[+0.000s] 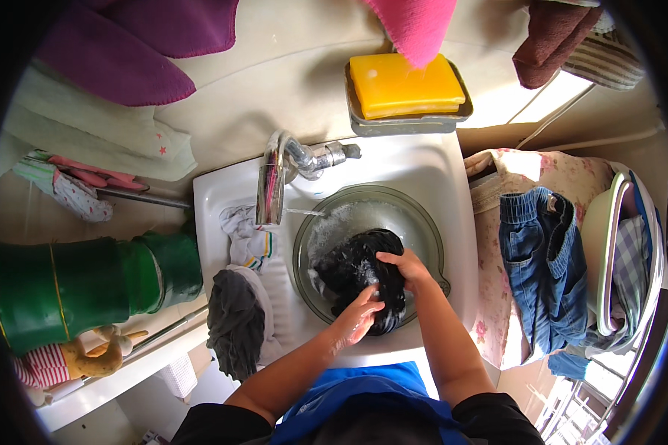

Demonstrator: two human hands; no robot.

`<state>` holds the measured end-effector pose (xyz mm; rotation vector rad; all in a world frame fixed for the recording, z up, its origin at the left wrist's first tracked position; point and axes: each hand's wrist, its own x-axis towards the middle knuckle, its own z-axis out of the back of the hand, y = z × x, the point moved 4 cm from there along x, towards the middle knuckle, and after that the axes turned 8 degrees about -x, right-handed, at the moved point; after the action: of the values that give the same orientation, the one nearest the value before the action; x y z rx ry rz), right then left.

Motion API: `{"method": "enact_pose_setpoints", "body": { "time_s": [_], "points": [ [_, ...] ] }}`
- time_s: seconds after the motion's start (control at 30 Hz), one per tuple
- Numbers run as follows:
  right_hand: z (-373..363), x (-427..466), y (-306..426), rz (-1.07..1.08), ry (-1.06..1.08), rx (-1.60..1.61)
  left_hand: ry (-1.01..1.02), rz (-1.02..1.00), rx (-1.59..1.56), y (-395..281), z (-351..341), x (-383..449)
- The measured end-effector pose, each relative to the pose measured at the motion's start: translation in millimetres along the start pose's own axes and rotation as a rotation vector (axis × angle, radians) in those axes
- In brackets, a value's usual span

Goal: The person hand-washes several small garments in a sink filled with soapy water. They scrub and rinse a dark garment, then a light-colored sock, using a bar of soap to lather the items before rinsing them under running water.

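Observation:
A wet black cloth lies bunched in a clear round basin of water, which stands in a white ceramic sink. My right hand grips the cloth at its right upper side, thumb on top. My left hand is at the cloth's lower edge, wet, with its fingers apart. Water runs from a chrome faucet into the basin's upper left part. Left of the basin, a white garment with striped trim and a dark grey cloth lie on the sink's ribbed ledge and rim.
A yellow soap bar sits in a grey dish behind the sink. Blue jeans lie on floral fabric at the right, beside a white tub of clothes. A green container stands left. Cloths hang above, including a pink one.

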<state>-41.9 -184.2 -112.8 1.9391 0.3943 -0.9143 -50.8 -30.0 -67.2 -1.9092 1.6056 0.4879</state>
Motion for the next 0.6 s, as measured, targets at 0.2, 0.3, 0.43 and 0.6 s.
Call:
{"method": "enact_pose_setpoints", "body": {
  "time_s": [0.2, 0.3, 0.43, 0.6],
  "points": [
    [-21, 31, -28, -0.27, -0.486, -1.202, -0.384, 0.0, -0.316, 28, 80, 14],
    [-4, 51, -25, -0.047, 0.047, -1.273, -0.403, -0.112, -0.294, 8, 91, 19],
    [31, 43, -36, 0.14, -0.68, -0.788, -0.478, -0.159, -0.268, -13, 98, 31],
    [-64, -67, 14, 0.404, -0.406, -1.036, -0.201, -0.067, -0.253, -46, 53, 41]
  ]
}}
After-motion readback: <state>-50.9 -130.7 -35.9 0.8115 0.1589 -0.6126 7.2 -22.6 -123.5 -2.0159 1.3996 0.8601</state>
